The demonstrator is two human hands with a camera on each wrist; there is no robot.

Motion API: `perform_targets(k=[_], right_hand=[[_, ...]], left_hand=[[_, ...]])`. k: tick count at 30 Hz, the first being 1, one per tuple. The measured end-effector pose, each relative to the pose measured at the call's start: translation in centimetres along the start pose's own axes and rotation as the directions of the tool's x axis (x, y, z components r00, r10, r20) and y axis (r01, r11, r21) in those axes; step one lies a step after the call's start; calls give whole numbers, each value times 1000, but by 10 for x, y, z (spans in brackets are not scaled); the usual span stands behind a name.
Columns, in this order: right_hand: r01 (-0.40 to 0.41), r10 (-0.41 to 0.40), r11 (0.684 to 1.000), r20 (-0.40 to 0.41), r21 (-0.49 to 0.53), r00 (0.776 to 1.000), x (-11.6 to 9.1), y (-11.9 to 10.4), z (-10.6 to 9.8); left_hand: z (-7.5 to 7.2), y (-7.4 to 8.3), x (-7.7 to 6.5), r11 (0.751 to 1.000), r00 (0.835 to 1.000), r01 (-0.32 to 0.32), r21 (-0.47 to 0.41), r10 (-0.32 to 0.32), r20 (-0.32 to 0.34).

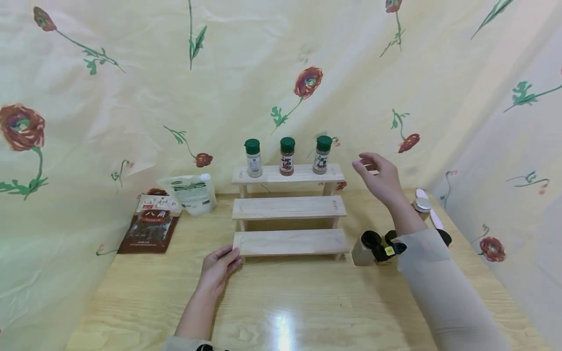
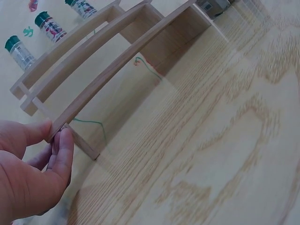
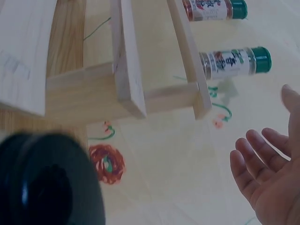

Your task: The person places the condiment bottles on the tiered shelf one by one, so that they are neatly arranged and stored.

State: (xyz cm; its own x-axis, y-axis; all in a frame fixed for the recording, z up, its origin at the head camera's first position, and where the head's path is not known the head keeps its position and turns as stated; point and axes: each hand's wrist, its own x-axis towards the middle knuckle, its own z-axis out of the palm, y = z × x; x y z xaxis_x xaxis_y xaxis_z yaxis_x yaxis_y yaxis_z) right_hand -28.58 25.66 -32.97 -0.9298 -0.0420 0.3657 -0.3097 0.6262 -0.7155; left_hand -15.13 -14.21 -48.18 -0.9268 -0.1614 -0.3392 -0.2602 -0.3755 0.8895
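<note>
A three-step wooden rack (image 1: 289, 208) stands on the table against the cloth backdrop. Three green-capped spice shakers are lined up on its top step: one with pale contents (image 1: 254, 159), one reddish (image 1: 287, 157) and one brownish (image 1: 322, 155). My left hand (image 1: 219, 267) pinches the left end of the lowest step between thumb and fingers, seen closely in the left wrist view (image 2: 42, 164). To the right of the top step my right hand (image 1: 378, 176) hovers in the air, holding nothing. In the right wrist view its fingers (image 3: 255, 157) are relaxed and apart from the nearest shaker (image 3: 229, 63).
Left of the rack lie a brown seasoning packet (image 1: 152, 224) and a pale spouted pouch (image 1: 193, 194). At the right, partly behind the right forearm, stand a black-lidded jar (image 1: 365, 249), other dark-lidded containers, a silver-lidded jar (image 1: 422, 205) and a white-pink utensil (image 1: 435, 218).
</note>
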Motion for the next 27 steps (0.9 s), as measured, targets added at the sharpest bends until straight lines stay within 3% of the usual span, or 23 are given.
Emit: perform_targets(k=[12, 27], right_hand=[[-46, 45, 994, -8, -94, 999, -18, 24, -30], [-110, 120, 983, 59, -149, 991, -31, 47, -47]], left_hand=[[-2, -2, -2, 1000, 1000, -1, -3, 1, 10], [-2, -2, -2, 1000, 1000, -9, -4, 9, 13]])
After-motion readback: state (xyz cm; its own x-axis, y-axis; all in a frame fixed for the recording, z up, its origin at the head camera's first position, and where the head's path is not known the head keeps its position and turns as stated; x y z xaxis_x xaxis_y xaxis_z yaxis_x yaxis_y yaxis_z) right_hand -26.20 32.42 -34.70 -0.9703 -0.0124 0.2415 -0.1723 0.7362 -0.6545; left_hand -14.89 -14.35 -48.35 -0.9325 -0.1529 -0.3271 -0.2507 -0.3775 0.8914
